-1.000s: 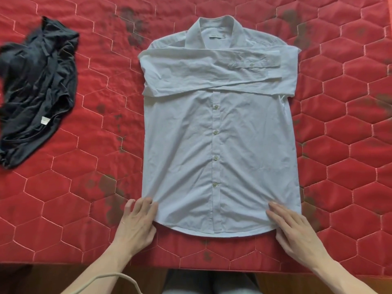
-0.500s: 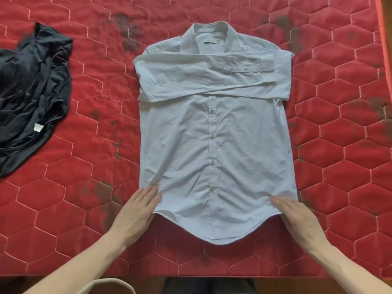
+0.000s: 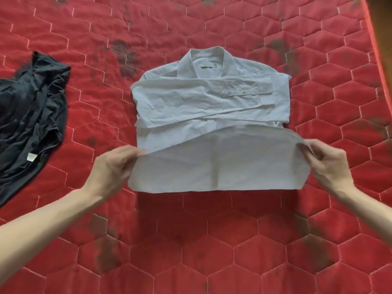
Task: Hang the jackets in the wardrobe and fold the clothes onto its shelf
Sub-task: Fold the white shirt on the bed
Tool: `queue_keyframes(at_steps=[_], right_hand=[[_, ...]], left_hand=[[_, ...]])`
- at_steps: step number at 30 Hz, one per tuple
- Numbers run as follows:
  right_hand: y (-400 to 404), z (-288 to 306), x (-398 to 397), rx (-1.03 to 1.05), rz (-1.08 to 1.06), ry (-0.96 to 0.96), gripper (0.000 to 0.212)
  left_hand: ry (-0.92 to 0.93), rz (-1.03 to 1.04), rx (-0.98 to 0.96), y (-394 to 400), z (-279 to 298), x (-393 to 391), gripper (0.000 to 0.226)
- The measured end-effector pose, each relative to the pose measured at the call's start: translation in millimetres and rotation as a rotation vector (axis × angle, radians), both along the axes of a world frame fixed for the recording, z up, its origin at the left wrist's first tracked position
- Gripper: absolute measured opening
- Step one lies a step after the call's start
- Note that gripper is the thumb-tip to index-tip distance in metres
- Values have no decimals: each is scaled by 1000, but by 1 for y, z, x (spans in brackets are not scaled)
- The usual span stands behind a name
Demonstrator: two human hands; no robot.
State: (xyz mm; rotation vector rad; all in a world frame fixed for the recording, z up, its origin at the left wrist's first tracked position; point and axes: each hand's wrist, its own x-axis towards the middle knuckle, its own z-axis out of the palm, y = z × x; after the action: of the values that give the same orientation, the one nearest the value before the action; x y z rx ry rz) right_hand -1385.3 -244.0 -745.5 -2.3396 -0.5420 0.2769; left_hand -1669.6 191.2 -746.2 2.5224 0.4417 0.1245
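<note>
A white button shirt (image 3: 210, 102) lies collar-away on the red quilted mattress (image 3: 212, 240), its sleeves folded across the chest. Its lower half is lifted and turned up toward the collar, so the inside of the back panel faces me. My left hand (image 3: 114, 166) pinches the left side of the hem between thumb and fingers. My right hand (image 3: 326, 164) pinches the right side of the hem. The raised cloth hides the shirt's buttons and lower front.
A crumpled black garment (image 3: 29, 124) with a small white label lies at the left edge of the mattress. The mattress's right edge (image 3: 379, 39) runs along the top right corner. Dark stains mark the red fabric.
Both hands, flat beside the hem before, now grip it and have lifted the shirt's bottom up and away toward the collar. The camera has moved nearer over the mattress.
</note>
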Motion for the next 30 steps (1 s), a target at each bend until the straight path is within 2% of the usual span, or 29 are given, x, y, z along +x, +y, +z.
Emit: queue_keyframes(at_steps=[3, 7, 13, 15, 17, 18, 20, 22, 24, 27, 30], right_hand=[[27, -18, 34, -8, -87, 24, 18], [47, -50, 62, -55, -162, 91, 18], [46, -80, 73, -210, -263, 135, 23], [47, -83, 71, -262, -271, 27, 23], [48, -86, 66, -301, -217, -182, 34], [47, -88, 61, -292, -148, -274, 39], [50, -91, 43, -264, 82, -388, 47], [52, -99, 20, -263, 334, -412, 55], [49, -115, -1, -338, 512, -403, 61], [35, -138, -17, -470, 457, -324, 66], [25, -145, -5, -492, 305, -306, 67]], left_hand=[[43, 267, -238, 8, -14, 34, 26], [76, 506, -345, 18, -41, 72, 10], [27, 712, -534, 39, -72, 100, 33], [20, 839, -535, 39, -75, 106, 28], [29, 943, -329, 29, -71, 110, 18], [25, 922, -177, 20, -68, 111, 17], [-80, 662, 37, -4, -66, 109, 21], [-122, 257, 97, -33, -75, 101, 31], [-30, -39, 124, -59, -95, 89, 46], [155, -237, 247, -80, -126, 70, 61], [264, -299, 324, -66, -140, 54, 66]])
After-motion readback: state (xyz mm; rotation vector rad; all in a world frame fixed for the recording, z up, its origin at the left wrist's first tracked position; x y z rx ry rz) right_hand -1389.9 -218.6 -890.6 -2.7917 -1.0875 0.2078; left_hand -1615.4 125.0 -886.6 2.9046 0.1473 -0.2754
